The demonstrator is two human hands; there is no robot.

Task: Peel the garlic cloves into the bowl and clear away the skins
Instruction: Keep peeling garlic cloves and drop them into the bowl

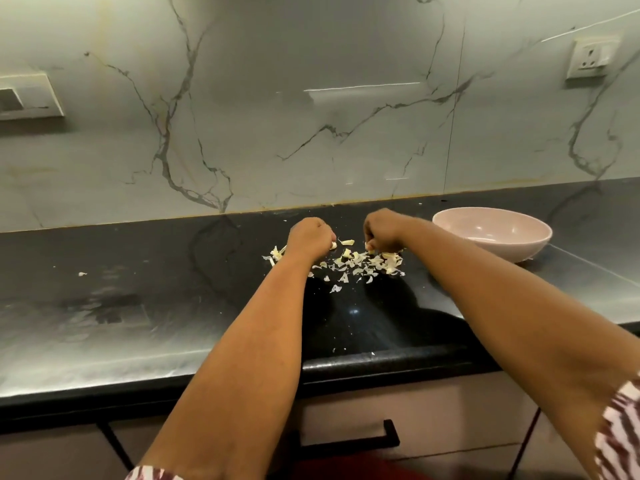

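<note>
head view, inspected from the fingers outward: your left hand (309, 237) is curled down on the counter (173, 306), and a small pale piece, likely a garlic clove (333, 245), shows at its fingertips; it looks pinched there, though the grip itself is hidden under the knuckles. your right hand (381, 233) is also curled, its fingers (371, 244) nipping a pale scrap of skin or clove tip; which of the two cannot be told at this size. the two hands sit apart, with a loose curved piece (347, 242) lying on the counter between them.

below and between the hands lies the scatter of garlic skins (363, 265), spread across the dark stone, with a few strays further toward the counter edge (346, 349) and one fleck (82, 274) well off to the left. the pink bowl (519, 252) stands just right of the right forearm, near the pile; its contents are not visible from this angle.

handling judgement: a clove is small, firm and light, and likely slick once bared, so take it across its flat sides with the fingertips and start the skin at the root end. the skins are papery, nearly weightless and brittle; they will probably drift or cling, so you would do better to sweep them together with the edge of the hand than to pick them singly. the bowl looks light and could slide on polished stone if nudged.
</note>
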